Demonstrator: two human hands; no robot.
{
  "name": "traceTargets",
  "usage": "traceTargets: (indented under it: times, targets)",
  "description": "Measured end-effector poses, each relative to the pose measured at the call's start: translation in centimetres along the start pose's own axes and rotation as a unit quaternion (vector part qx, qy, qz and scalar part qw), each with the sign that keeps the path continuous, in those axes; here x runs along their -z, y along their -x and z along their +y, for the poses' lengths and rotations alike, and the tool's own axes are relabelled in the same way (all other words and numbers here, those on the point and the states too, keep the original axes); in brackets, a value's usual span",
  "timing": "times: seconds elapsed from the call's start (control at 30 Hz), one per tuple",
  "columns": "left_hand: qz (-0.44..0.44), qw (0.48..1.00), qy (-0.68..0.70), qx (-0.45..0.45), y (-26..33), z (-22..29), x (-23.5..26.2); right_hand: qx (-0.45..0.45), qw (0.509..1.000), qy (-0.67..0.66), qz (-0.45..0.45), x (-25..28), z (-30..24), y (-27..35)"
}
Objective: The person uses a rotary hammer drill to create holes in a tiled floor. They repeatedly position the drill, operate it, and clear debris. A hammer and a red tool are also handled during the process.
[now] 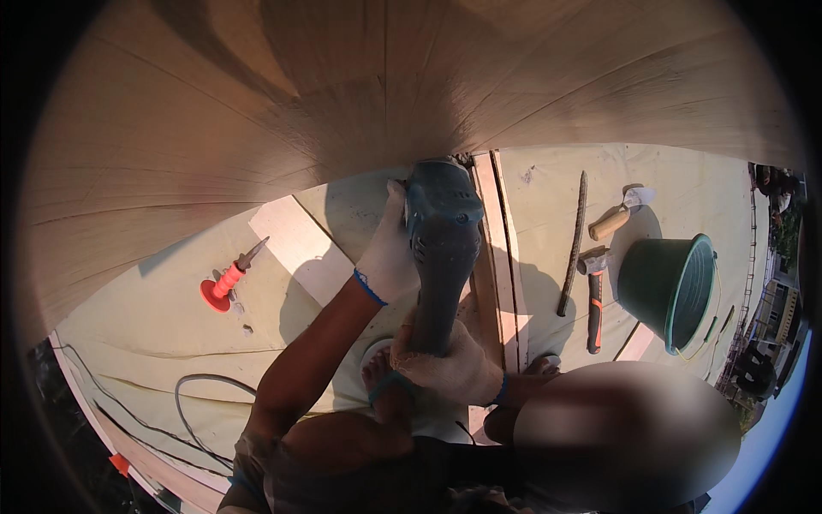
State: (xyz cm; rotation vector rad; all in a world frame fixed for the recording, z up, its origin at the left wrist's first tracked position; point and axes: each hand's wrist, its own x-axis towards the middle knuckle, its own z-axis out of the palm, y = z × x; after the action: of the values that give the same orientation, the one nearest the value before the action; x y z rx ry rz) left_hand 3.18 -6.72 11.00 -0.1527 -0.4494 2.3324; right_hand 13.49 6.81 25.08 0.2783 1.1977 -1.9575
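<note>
Both my hands wear white work gloves with blue cuffs. They are on a dark teal handheld power tool (442,248), held lengthwise in front of me with its bulky head against or close to the brown wall surface (214,120). My left hand (387,257) is closed on the side of the tool near its head; part of its grip is hidden behind the body. My right hand (454,364) wraps round the narrower rear handle. The working end of the tool is hidden beneath its head. Where it meets the wall, a small dark rough patch shows.
On the pale yellowish sheet (342,206) lie a chisel with a red hand guard (225,285), a steel rod (574,248), a trowel (618,216) and a hammer (594,300). A green bucket (659,278) stands right. Wooden boards (505,257) and a cable (184,411) lie nearby.
</note>
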Motion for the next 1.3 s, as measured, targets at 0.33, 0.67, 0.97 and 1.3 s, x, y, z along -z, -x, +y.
traceTargets:
  times: [0.33,0.67,0.97,1.3]
  targets:
    - [0.245,0.679,-0.688,-0.076,1.0,0.3,-1.8,0.017,0.998,0.066,0.001,0.7,-1.1,0.5]
    - [0.150,0.422,-0.848,-0.283,3.3,-3.9,-11.5,0.061,0.989,0.126,-0.038,3.2,-1.4,1.0]
    - [0.040,0.431,-0.879,-0.199,-1.7,-1.9,-14.6,0.208,0.931,0.282,-0.102,5.7,0.7,-1.0]
    - [0.008,0.461,-0.870,-0.175,-2.9,-1.9,-14.9,0.414,0.834,0.328,0.158,17.6,-4.5,-13.5]
